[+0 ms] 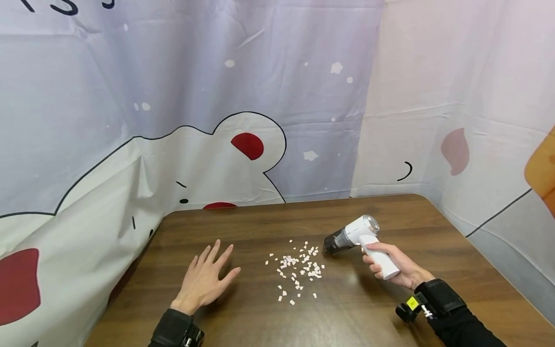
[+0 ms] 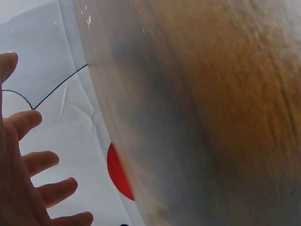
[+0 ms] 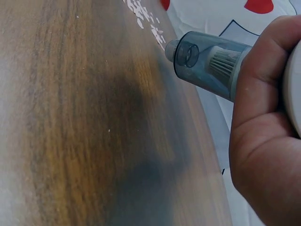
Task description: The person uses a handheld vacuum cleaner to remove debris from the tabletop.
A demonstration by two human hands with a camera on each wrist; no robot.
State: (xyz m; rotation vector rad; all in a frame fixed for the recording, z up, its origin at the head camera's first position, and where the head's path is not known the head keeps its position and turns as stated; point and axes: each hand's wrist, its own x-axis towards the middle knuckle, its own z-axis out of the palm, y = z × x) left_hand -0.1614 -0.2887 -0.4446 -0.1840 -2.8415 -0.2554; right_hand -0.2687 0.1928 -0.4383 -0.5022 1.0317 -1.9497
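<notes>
My right hand (image 1: 392, 264) grips the handle of a white handheld vacuum cleaner (image 1: 364, 229). Its dark see-through nozzle end tilts down to the left, close to the right edge of a scatter of small white paper bits (image 1: 299, 265). In the right wrist view the clear dust cup (image 3: 207, 61) shows a pleated filter inside, and the fingers (image 3: 263, 80) wrap the handle. Left of the paper bits, my left hand (image 1: 205, 277) is held with its fingers spread, holding nothing. The left wrist view shows those fingers (image 2: 42, 162) apart from one another.
A brown wood-grain table (image 1: 243, 318) lies under both hands. Printed cloth curtains (image 1: 208, 72) hang along its back and sides. Each wrist wears a black band, such as the right wristband (image 1: 442, 296).
</notes>
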